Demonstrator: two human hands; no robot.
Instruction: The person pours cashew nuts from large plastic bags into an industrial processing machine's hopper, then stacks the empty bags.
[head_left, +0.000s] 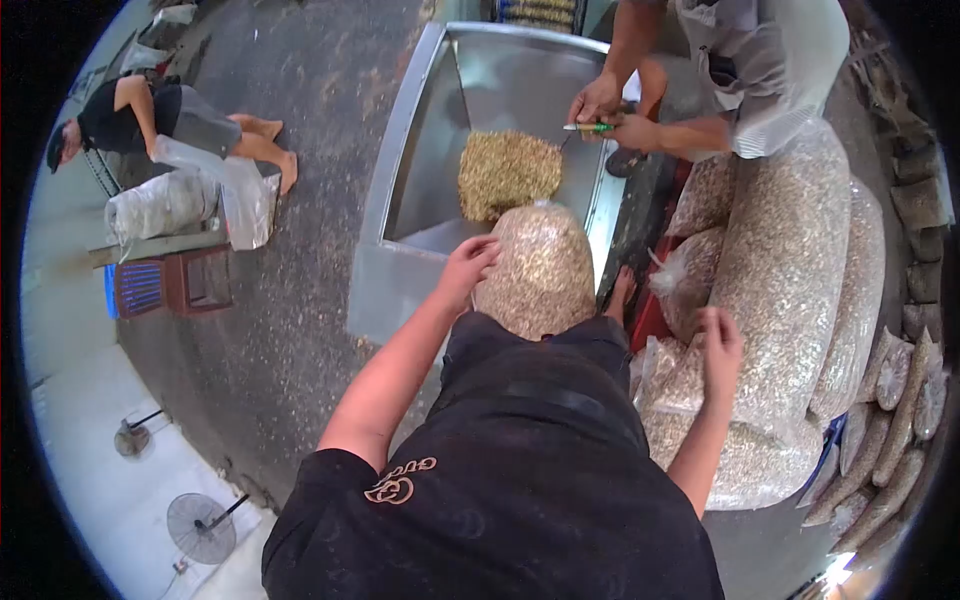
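A clear plastic bag [540, 270] filled with pale flaky bits stands upright right in front of me, at the near edge of a metal bin [400, 150]. My left hand [473, 268] is at the bag's upper left side, fingers loosely bent and apart, with nothing visible in them. Off to the right, my right hand [720, 350] hangs in the air in front of large filled bags [785, 270], its fingers loosely curled and apart. Inside the bin, beyond the bag, lies a heap of the same kind of flaky bits [510, 168].
Across the bin's right side, a co-worker's hands [605, 110] hold a small green and yellow tool [588, 127]. Another person [170, 115] bends over white plastic sheeting at left. Stools [165, 285] and fans [201, 527] stand left; more filled bags [885, 450] lie right.
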